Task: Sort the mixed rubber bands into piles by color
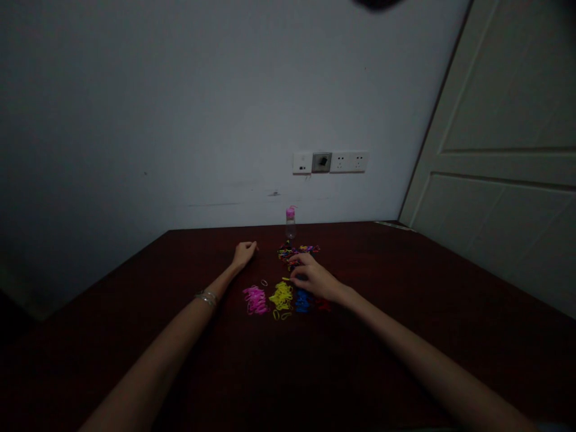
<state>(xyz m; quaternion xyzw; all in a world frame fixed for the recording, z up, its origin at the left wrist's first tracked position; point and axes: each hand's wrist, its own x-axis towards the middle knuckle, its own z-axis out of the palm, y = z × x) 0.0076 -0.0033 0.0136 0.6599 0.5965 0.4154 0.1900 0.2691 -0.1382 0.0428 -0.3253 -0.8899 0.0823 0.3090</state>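
Through the head camera I have my right hand [315, 282] low over the desk [382, 360], thumb and forefinger curled toward each other. A yellow band [285, 279] shows right at their tips, its long axis running roughly sideways, away to the left; whether they pinch it, I can't tell. The yellow pile [282, 296] lies just left of that hand and nearer me, the blue pile [303, 302] close on its near side, the red pile [323, 305] by the wrist. Beyond the fingertips, partly behind the fingers, spreads the mixed pile [287, 253], and farther out stands a clear bottle [290, 228] with a pink top. My left hand [243, 254] rests well left, loosely folded, holding nothing I can see; the pink pile [255, 300] is on its near side. My right hand is the nearer to the yellow band.
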